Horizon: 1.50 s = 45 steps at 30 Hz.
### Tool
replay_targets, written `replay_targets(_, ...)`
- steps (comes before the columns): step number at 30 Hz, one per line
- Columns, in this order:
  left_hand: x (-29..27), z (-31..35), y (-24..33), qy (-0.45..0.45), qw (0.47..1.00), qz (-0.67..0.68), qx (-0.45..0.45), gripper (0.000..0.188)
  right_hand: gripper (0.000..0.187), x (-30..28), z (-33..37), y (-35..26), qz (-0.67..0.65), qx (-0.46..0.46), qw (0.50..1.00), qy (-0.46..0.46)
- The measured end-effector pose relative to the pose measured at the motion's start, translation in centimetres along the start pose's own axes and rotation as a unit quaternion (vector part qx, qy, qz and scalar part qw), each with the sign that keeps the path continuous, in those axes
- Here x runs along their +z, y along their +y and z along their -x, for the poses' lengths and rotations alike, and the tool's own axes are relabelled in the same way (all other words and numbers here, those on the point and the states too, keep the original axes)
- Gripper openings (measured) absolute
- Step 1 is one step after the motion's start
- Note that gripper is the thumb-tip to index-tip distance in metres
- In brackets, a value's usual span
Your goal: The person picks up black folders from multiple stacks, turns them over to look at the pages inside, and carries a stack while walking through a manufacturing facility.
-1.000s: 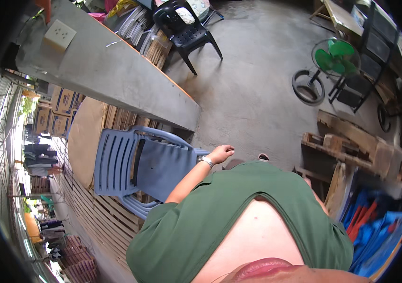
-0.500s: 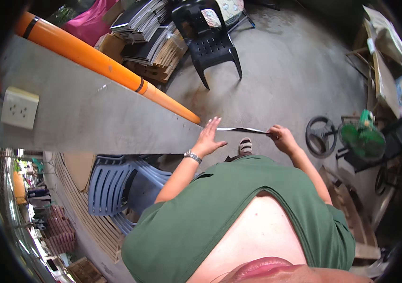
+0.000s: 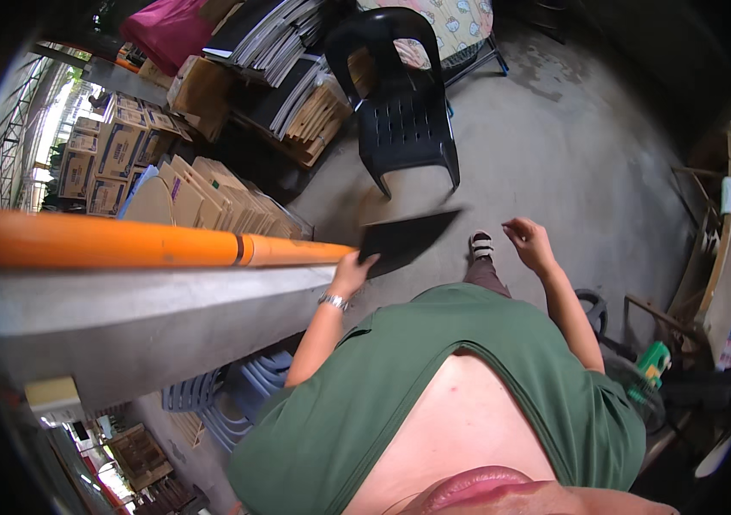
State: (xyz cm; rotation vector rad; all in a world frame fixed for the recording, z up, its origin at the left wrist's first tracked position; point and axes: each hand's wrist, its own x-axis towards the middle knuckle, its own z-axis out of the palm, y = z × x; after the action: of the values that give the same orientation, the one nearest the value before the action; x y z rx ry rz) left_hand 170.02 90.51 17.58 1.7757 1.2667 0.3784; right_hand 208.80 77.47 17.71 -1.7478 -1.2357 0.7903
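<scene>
Left hand point(image 3: 351, 276): closed on the near-left edge of a black sheet point(image 3: 408, 239), which extends rightward. Right hand point(image 3: 532, 246): apart, half-curled, nothing visible in it. Orange pole point(image 3: 125, 243) at left; black chair point(image 3: 404, 129) beyond. Risk: one-edge grip could let the sheet twist and strike either.

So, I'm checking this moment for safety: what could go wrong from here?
Only the left hand grips the black sheet, near one end, so it might slip or swing. The right hand is clear of it and might not steady it in time. The left hand is also close to the orange pipe and could knock it.
</scene>
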Motion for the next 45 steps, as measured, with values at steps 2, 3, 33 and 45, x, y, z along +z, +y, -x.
replay_targets(2, -1.0, 0.3, -3.2, 0.165, 0.983, -0.049, -0.064, 0.040, 0.015, -1.0, -6.9, 1.9, -0.018, 0.011, 0.999, -0.032)
replay_targets(3, -1.5, -0.1, -2.3, 0.191, 0.975, -0.022, -0.114, 0.042, 0.018, -1.8, -10.9, 2.1, 0.040, 0.009, 0.998, -0.046)
replay_targets(33, -16.9, -13.7, -5.5, 0.279, 0.852, -0.010, -0.443, 0.057, 0.061, 9.6, -72.1, 1.3, 0.245, 0.059, 0.967, 0.034)
replay_targets(45, -21.2, -24.9, -5.3, 0.450, 0.723, 0.464, -0.245, 0.039, 0.037, -2.2, -53.7, 2.5, 0.324, 0.082, 0.939, 0.080)
